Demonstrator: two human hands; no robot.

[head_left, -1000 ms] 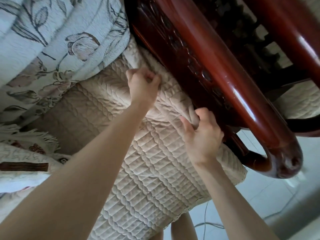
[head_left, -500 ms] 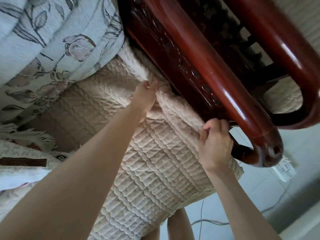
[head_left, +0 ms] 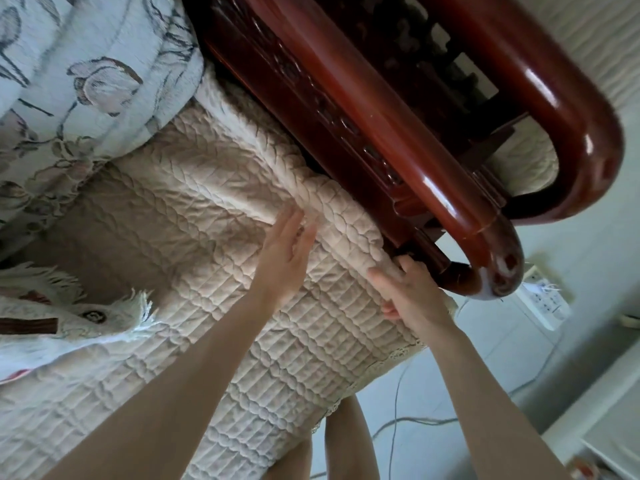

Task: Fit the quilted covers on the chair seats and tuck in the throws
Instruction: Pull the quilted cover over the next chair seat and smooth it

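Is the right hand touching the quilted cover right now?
Touching. Head view shows the right hand gripping the quilted cover at its edge, thumb on top, beside the wooden armrest.

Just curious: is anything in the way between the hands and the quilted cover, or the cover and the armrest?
Nothing visible. The left hand rests on the quilted cover; the right hand grips its edge against the wooden armrest.

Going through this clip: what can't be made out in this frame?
Head view, the only one:
Right hand grips the cover; its fingertips are hidden behind the cover's edge.
How far the cover reaches under the armrest: hidden by the wood.
Floral throw: cut off by the top and left edges.
Power strip: blurred and small, so what is plugged in cannot be told.
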